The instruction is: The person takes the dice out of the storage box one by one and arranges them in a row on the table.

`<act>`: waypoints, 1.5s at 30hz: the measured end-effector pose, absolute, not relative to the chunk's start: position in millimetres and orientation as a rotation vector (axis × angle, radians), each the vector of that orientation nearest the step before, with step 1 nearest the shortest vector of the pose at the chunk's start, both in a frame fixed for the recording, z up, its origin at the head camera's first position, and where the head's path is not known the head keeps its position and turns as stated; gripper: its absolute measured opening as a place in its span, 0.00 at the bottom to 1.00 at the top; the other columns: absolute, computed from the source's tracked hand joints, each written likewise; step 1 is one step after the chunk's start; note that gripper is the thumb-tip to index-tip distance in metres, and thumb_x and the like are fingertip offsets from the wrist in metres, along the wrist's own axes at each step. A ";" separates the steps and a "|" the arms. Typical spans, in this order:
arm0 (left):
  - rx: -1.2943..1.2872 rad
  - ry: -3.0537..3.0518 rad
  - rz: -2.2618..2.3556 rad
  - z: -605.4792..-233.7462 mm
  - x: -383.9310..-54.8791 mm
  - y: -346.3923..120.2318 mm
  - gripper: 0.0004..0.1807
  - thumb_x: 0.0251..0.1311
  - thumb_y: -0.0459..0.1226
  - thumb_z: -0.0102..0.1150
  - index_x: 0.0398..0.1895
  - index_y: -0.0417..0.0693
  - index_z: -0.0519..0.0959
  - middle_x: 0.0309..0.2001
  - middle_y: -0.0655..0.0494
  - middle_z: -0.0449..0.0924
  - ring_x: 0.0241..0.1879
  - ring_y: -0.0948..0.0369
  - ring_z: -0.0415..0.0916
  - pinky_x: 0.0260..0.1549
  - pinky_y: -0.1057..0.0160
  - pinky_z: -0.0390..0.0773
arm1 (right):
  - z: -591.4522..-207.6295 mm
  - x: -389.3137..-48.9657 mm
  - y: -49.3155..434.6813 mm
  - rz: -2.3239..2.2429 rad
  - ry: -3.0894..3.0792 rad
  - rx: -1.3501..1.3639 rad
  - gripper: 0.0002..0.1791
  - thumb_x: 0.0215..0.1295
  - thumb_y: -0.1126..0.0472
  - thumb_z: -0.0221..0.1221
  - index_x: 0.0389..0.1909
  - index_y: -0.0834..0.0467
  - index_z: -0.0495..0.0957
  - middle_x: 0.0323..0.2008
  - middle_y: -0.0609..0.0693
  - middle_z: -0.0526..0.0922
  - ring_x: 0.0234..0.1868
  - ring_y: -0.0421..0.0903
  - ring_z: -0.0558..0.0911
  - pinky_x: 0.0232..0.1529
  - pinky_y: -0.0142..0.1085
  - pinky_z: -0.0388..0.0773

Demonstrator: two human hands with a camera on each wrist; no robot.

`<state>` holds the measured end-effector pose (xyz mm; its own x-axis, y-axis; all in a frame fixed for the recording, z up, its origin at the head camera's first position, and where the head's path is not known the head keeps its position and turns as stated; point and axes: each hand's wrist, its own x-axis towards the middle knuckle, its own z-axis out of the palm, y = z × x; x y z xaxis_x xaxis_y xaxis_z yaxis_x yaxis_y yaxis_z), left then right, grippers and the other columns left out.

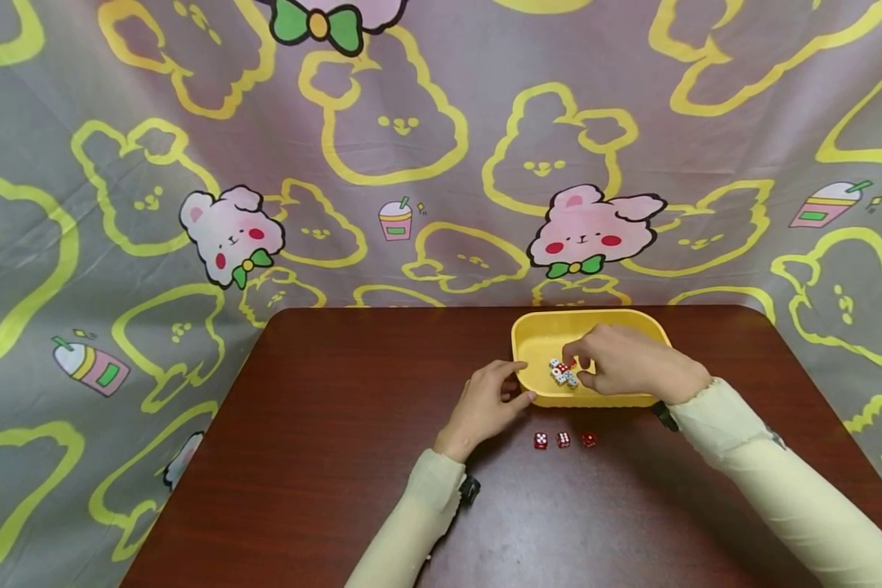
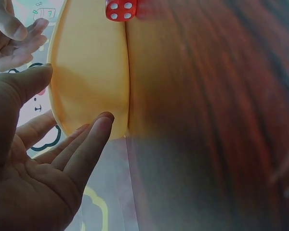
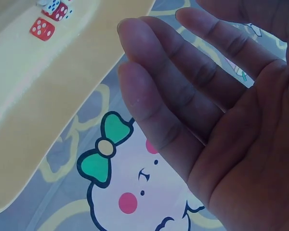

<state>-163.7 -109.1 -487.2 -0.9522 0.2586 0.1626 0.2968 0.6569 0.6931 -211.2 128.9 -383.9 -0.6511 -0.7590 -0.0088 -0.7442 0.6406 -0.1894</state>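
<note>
My left hand (image 1: 485, 404) touches the left end of a yellow tray (image 1: 595, 400). In the left wrist view its fairly straight fingers (image 2: 86, 151) lie along the tray's wall, with the thumb at the rim. Over the tray hovers my right hand (image 1: 628, 363), fingers loosely bent; nothing shows between them in the right wrist view. Just left of its fingertips is a small cluster of white dice (image 1: 559, 376) and red dice inside the tray. One red die (image 3: 42, 29) shows clearly in the right wrist view.
On the dark wooden table (image 1: 353, 441), three red dice stand in a row before the tray: a left die (image 1: 541, 441), a middle die (image 1: 563, 440) and a right die (image 1: 589, 440). A patterned cloth (image 1: 441, 196) hangs behind the table and along its sides.
</note>
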 end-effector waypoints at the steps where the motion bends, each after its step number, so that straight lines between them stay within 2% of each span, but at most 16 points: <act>1: -0.472 -2.815 -1.193 -487.3 -163.6 -109.0 0.28 0.68 0.44 0.69 0.69 0.50 0.78 0.63 0.51 0.82 0.53 0.58 0.87 0.50 0.68 0.86 | -383.7 -212.4 128.8 -0.256 2.768 -1.276 0.10 0.56 0.66 0.68 0.37 0.50 0.86 0.27 0.42 0.85 0.26 0.38 0.77 0.29 0.35 0.78; 11: -0.471 -2.817 -1.209 -486.6 -163.5 -108.6 0.28 0.68 0.43 0.69 0.69 0.49 0.78 0.63 0.51 0.81 0.53 0.56 0.87 0.51 0.67 0.87 | -383.9 -223.9 128.9 -0.271 2.765 -1.287 0.10 0.55 0.67 0.67 0.37 0.52 0.87 0.28 0.43 0.85 0.27 0.38 0.78 0.30 0.35 0.79; 17: -0.463 -2.816 -1.210 -486.4 -163.1 -109.3 0.28 0.68 0.44 0.69 0.69 0.49 0.78 0.64 0.51 0.81 0.53 0.57 0.87 0.50 0.69 0.86 | -384.9 -238.5 127.5 -0.253 2.736 -1.227 0.11 0.57 0.67 0.67 0.42 0.56 0.87 0.30 0.46 0.87 0.28 0.39 0.80 0.30 0.35 0.81; 22: -0.484 -2.801 -1.200 -486.0 -162.8 -109.5 0.28 0.67 0.43 0.69 0.68 0.48 0.78 0.63 0.49 0.82 0.52 0.57 0.87 0.50 0.67 0.87 | -386.2 -249.3 127.5 -0.213 2.736 -1.156 0.13 0.59 0.66 0.67 0.46 0.55 0.88 0.32 0.46 0.88 0.28 0.39 0.79 0.29 0.34 0.80; 28: -0.506 -2.775 -1.176 -485.4 -163.0 -109.7 0.27 0.66 0.43 0.70 0.67 0.46 0.79 0.61 0.49 0.83 0.50 0.57 0.88 0.49 0.65 0.87 | -390.4 -259.5 128.5 -0.235 2.743 -1.160 0.13 0.59 0.66 0.66 0.44 0.53 0.88 0.31 0.46 0.87 0.25 0.39 0.78 0.28 0.35 0.79; 38: -0.483 -2.809 -1.177 -485.3 -163.4 -109.7 0.28 0.68 0.44 0.69 0.69 0.48 0.78 0.62 0.50 0.82 0.51 0.57 0.87 0.50 0.65 0.87 | -399.2 -274.3 128.0 -0.250 2.729 -1.178 0.14 0.57 0.67 0.66 0.45 0.55 0.88 0.31 0.46 0.88 0.30 0.41 0.82 0.33 0.40 0.83; 45: -0.477 -2.817 -1.175 -485.1 -163.5 -109.4 0.28 0.68 0.44 0.69 0.69 0.49 0.78 0.63 0.50 0.82 0.52 0.58 0.87 0.50 0.67 0.87 | -402.5 -284.3 127.8 -0.247 2.692 -1.186 0.14 0.57 0.67 0.66 0.45 0.55 0.88 0.32 0.47 0.88 0.32 0.41 0.83 0.33 0.40 0.83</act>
<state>-163.5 -109.4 -485.1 -0.9510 0.2614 0.1651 0.3012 0.6630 0.6854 -284.3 127.8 -402.5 -0.6623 -0.7418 -0.1052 -0.7103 0.6663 -0.2268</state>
